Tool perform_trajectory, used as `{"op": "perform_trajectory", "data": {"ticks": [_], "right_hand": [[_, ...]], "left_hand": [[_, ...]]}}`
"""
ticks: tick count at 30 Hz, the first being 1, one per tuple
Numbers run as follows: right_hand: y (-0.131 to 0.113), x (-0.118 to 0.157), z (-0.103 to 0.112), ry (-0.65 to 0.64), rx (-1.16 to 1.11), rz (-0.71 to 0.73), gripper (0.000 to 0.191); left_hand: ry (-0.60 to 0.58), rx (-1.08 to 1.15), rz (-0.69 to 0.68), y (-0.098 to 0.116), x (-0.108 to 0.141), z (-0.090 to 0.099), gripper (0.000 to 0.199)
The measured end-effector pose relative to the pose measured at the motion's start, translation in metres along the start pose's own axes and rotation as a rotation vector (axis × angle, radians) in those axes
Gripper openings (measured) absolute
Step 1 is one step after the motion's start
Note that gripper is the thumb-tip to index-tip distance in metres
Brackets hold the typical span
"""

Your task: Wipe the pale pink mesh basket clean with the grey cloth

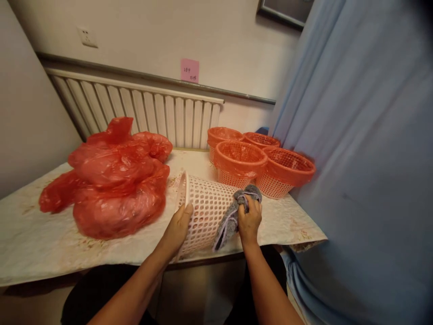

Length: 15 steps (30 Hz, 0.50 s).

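Observation:
A pale perforated plastic wastebasket (pixel 208 207) lies on its side at the table's front edge, its mouth facing left. My left hand (pixel 178 225) grips its rim, thumb outside and the other fingers mostly hidden. My right hand (pixel 249 219) is closed on a grey cloth (pixel 229 221) with light purple edging. The cloth is bunched against the basket's base end, and part of it hangs down along the side. Behind the basket, a wastebasket lined with a red bag (pixel 241 158) stands upright, nearest of the lined ones.
Red plastic bags (pixel 118 189), filled and knotted, are heaped on the left of the cloth-covered table (pixel 189 162). Several red-lined baskets (pixel 287 167) stand at the right, beside a blue curtain (pixel 358 158). A radiator (pixel 142 108) runs along the wall behind.

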State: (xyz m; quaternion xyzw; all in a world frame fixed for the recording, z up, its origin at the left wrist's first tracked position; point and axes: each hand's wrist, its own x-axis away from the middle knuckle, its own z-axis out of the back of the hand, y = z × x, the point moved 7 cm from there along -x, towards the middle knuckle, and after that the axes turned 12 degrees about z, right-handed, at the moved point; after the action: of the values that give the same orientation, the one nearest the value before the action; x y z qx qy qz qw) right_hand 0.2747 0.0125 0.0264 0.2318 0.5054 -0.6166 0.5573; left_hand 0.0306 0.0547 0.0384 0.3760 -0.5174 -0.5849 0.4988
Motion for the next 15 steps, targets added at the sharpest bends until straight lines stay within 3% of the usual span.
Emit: {"op": "perform_trajectory", "data": {"ticks": [5, 8, 11, 15], "right_hand": [[-0.088, 0.026, -0.006, -0.039, -0.187, 0.234, 0.032], [-0.138, 0.038, -0.010, -0.059, -0.308, 0.334, 0.034], [-0.157, 0.033, -0.014, -0.085, -0.369, 0.331, 0.036], [-0.150, 0.002, -0.021, -0.168, -0.391, 0.280, 0.036]], "left_hand": [[-0.034, 0.001, -0.027, -0.007, -0.004, 0.000, 0.050], [0.006, -0.071, -0.058, -0.009, 0.001, 0.004, 0.051], [0.034, -0.090, -0.071, -0.010, 0.003, 0.010, 0.052], [0.004, -0.127, -0.114, -0.014, 0.011, 0.005, 0.046]]}}
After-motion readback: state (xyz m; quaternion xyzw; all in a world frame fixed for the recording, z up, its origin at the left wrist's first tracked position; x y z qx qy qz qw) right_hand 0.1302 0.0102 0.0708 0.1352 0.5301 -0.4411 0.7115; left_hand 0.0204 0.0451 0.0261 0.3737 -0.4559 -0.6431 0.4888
